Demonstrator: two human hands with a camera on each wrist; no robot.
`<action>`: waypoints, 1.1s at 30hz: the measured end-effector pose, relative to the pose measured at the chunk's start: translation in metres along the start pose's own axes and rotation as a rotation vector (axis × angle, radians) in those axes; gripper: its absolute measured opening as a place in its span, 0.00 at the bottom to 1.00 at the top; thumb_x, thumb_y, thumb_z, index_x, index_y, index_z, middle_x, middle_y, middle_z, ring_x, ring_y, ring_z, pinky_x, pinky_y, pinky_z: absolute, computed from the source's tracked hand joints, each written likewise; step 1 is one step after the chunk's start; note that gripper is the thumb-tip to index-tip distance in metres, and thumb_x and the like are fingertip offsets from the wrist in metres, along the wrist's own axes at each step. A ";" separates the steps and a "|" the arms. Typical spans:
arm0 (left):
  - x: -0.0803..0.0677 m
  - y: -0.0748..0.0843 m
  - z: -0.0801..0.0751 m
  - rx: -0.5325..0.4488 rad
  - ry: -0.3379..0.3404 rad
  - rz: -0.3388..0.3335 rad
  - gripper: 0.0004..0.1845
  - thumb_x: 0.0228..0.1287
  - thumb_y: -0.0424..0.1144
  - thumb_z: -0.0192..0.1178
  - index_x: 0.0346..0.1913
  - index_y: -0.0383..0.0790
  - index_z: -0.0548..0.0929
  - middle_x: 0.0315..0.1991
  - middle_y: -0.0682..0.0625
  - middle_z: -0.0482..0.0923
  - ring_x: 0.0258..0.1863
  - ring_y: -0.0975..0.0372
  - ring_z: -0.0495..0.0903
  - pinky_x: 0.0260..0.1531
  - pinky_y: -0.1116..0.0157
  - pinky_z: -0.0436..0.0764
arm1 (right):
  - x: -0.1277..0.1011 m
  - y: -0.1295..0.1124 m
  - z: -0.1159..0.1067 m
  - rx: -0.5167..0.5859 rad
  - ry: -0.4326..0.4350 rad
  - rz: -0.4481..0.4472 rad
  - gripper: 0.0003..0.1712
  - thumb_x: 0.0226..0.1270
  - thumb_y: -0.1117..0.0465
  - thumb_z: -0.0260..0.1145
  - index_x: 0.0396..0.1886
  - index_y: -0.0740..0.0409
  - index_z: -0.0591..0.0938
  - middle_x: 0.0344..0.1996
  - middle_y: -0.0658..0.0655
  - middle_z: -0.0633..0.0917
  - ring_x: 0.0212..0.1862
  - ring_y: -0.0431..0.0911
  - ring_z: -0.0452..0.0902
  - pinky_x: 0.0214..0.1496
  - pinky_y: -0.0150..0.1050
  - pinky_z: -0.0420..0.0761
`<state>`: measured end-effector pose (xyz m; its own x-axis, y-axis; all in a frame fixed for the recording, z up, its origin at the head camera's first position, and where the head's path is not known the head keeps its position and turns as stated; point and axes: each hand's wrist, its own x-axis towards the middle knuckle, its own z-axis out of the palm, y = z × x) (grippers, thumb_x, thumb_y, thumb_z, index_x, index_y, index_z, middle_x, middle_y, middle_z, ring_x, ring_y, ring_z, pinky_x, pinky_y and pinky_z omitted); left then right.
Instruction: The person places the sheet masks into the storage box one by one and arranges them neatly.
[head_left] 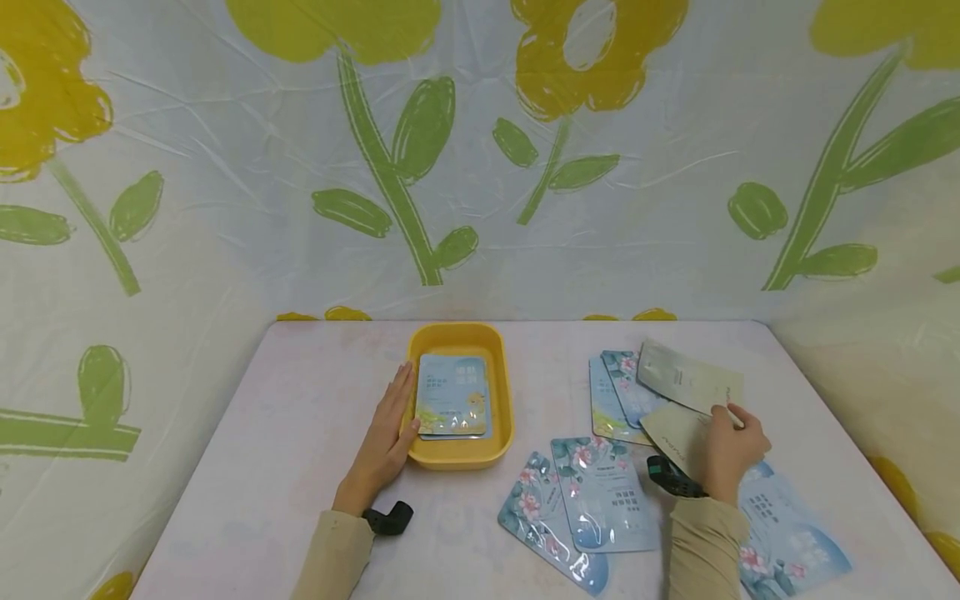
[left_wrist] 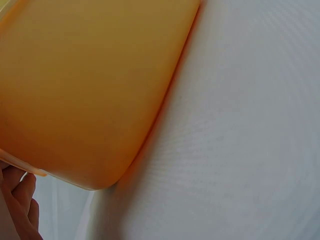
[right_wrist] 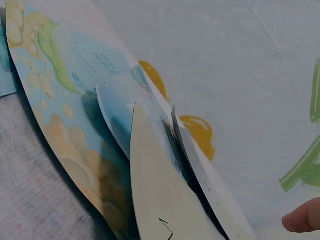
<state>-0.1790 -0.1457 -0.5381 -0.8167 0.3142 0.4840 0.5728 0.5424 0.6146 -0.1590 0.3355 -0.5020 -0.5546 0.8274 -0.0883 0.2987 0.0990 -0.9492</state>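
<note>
A yellow tub (head_left: 501, 392) stands mid-table with a stack of blue sachets (head_left: 453, 397) lying flat in it. My left hand (head_left: 396, 412) lies with straight fingers against the tub's left wall; the left wrist view shows that orange wall (left_wrist: 90, 90) close up and my fingers (left_wrist: 20, 200) at its lower edge. My right hand (head_left: 731, 427) pinches the near corner of a pale cream sachet (head_left: 690, 379), which is tilted above a second cream sachet (head_left: 675, 433). In the right wrist view the cream sachet (right_wrist: 160, 200) fans out over blue ones, with one fingertip (right_wrist: 302, 221) at the lower right.
Blue floral sachets lie spread over the right half of the table: two overlapping (head_left: 600, 492) at the front, one (head_left: 787, 533) under my right forearm, others (head_left: 618, 396) behind. A flower-print sheet (head_left: 480, 167) walls the table at the back and sides.
</note>
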 end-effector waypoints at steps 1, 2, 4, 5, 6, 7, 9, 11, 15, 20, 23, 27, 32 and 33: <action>0.000 0.000 0.000 0.001 0.003 0.003 0.37 0.70 0.36 0.48 0.79 0.34 0.50 0.80 0.45 0.44 0.79 0.53 0.42 0.77 0.56 0.41 | 0.000 -0.001 -0.001 0.000 -0.007 0.008 0.31 0.69 0.50 0.56 0.66 0.64 0.75 0.56 0.58 0.70 0.40 0.34 0.63 0.46 0.33 0.66; 0.000 0.000 0.000 0.001 0.005 0.004 0.37 0.70 0.36 0.48 0.78 0.34 0.50 0.80 0.44 0.44 0.79 0.53 0.42 0.77 0.58 0.41 | 0.000 -0.001 -0.002 0.001 -0.008 0.006 0.31 0.69 0.50 0.56 0.66 0.64 0.76 0.55 0.56 0.70 0.42 0.37 0.65 0.50 0.35 0.67; 0.000 0.000 0.000 0.002 0.009 0.008 0.37 0.70 0.35 0.48 0.78 0.34 0.50 0.80 0.44 0.45 0.78 0.52 0.43 0.77 0.58 0.40 | 0.001 0.000 -0.003 0.002 -0.002 -0.004 0.30 0.69 0.50 0.56 0.63 0.65 0.78 0.48 0.50 0.74 0.48 0.44 0.69 0.57 0.38 0.69; 0.000 0.000 0.000 0.004 0.009 0.007 0.37 0.70 0.35 0.49 0.78 0.34 0.50 0.80 0.44 0.45 0.78 0.52 0.43 0.77 0.57 0.41 | 0.001 0.000 -0.003 0.009 0.001 -0.005 0.29 0.69 0.51 0.55 0.61 0.66 0.79 0.44 0.47 0.75 0.51 0.48 0.70 0.60 0.39 0.69; 0.000 0.000 0.000 0.000 0.008 0.004 0.37 0.70 0.35 0.49 0.78 0.34 0.50 0.80 0.44 0.44 0.79 0.52 0.43 0.77 0.57 0.41 | 0.001 0.000 -0.004 0.017 0.003 -0.004 0.28 0.69 0.51 0.55 0.60 0.65 0.80 0.41 0.45 0.75 0.54 0.49 0.70 0.62 0.39 0.68; 0.000 0.000 0.000 0.001 0.005 0.001 0.37 0.70 0.36 0.48 0.79 0.34 0.50 0.80 0.44 0.44 0.79 0.52 0.42 0.77 0.56 0.41 | 0.000 0.000 -0.004 0.028 0.005 -0.001 0.26 0.69 0.52 0.55 0.58 0.65 0.81 0.39 0.43 0.75 0.56 0.51 0.69 0.63 0.39 0.68; 0.000 0.000 0.000 0.005 0.001 -0.004 0.37 0.70 0.36 0.48 0.79 0.35 0.50 0.80 0.45 0.44 0.79 0.53 0.42 0.77 0.56 0.41 | 0.001 0.000 -0.005 0.047 0.009 0.011 0.22 0.69 0.52 0.55 0.53 0.60 0.83 0.38 0.40 0.76 0.57 0.50 0.69 0.64 0.37 0.68; 0.000 0.000 0.000 0.006 -0.003 -0.011 0.37 0.70 0.37 0.47 0.79 0.36 0.49 0.80 0.46 0.43 0.79 0.54 0.42 0.77 0.57 0.40 | 0.001 0.000 -0.005 0.069 0.009 0.030 0.18 0.69 0.52 0.56 0.50 0.56 0.83 0.38 0.39 0.76 0.58 0.49 0.69 0.65 0.36 0.67; 0.000 0.001 0.000 0.008 -0.003 -0.012 0.37 0.70 0.36 0.48 0.79 0.36 0.49 0.80 0.45 0.44 0.79 0.53 0.42 0.77 0.58 0.40 | 0.001 -0.002 -0.005 0.103 0.001 0.058 0.20 0.69 0.50 0.57 0.52 0.56 0.84 0.45 0.45 0.79 0.63 0.48 0.68 0.69 0.35 0.64; 0.000 0.001 0.000 0.008 -0.002 -0.009 0.37 0.70 0.36 0.48 0.79 0.35 0.50 0.80 0.45 0.44 0.79 0.53 0.42 0.77 0.56 0.41 | 0.001 -0.003 -0.003 0.071 -0.028 0.074 0.28 0.68 0.51 0.58 0.60 0.63 0.81 0.52 0.51 0.80 0.64 0.49 0.67 0.71 0.37 0.61; 0.000 0.001 0.000 0.009 0.002 -0.007 0.36 0.70 0.36 0.48 0.78 0.34 0.50 0.80 0.45 0.44 0.79 0.53 0.42 0.77 0.55 0.41 | 0.003 -0.002 -0.002 0.020 -0.046 0.061 0.28 0.68 0.52 0.58 0.61 0.66 0.80 0.53 0.53 0.80 0.65 0.50 0.67 0.72 0.39 0.61; 0.000 0.000 0.001 0.011 0.006 -0.008 0.37 0.70 0.36 0.48 0.78 0.35 0.50 0.80 0.45 0.44 0.79 0.53 0.43 0.77 0.56 0.41 | 0.006 0.001 0.000 -0.060 -0.052 0.023 0.28 0.68 0.53 0.58 0.58 0.69 0.81 0.54 0.59 0.81 0.64 0.53 0.69 0.71 0.43 0.64; 0.000 0.001 0.001 0.009 -0.003 -0.020 0.37 0.70 0.37 0.48 0.79 0.36 0.50 0.80 0.47 0.43 0.79 0.55 0.42 0.77 0.58 0.40 | 0.007 0.001 0.001 -0.122 -0.088 0.016 0.28 0.68 0.54 0.58 0.59 0.70 0.80 0.60 0.66 0.78 0.61 0.55 0.69 0.68 0.45 0.67; 0.000 0.001 0.001 0.007 -0.003 -0.018 0.37 0.70 0.37 0.48 0.79 0.37 0.49 0.80 0.47 0.43 0.79 0.55 0.42 0.77 0.57 0.40 | 0.007 0.000 0.001 -0.121 -0.098 0.028 0.28 0.68 0.54 0.57 0.59 0.70 0.80 0.61 0.65 0.77 0.61 0.55 0.69 0.68 0.45 0.68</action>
<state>-0.1782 -0.1448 -0.5379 -0.8274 0.3065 0.4707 0.5571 0.5539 0.6187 -0.1639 0.3406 -0.5035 -0.6156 0.7738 -0.1490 0.4033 0.1468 -0.9032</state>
